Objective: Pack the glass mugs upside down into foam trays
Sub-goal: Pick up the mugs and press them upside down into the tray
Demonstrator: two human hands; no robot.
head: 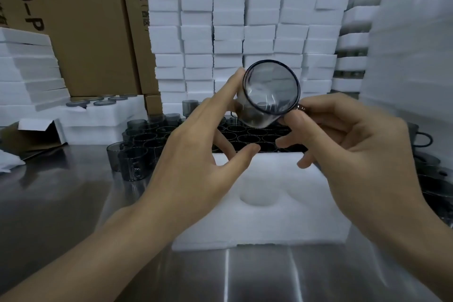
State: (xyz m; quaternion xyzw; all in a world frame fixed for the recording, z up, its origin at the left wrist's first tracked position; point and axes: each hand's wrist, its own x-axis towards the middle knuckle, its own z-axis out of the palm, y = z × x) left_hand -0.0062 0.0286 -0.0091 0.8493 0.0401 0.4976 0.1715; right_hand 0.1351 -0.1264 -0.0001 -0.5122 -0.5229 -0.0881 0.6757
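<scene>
Right hand (348, 144) pinches the handle of the glass mug (269, 95), held tilted above the foam tray (269, 223). Left hand (196, 152), fingers straight, touches the mug's side. Loose mugs (245, 133) crowd the tabletop (73, 191) behind the tray. Stacked foam trays (228, 19) wall the back.
</scene>
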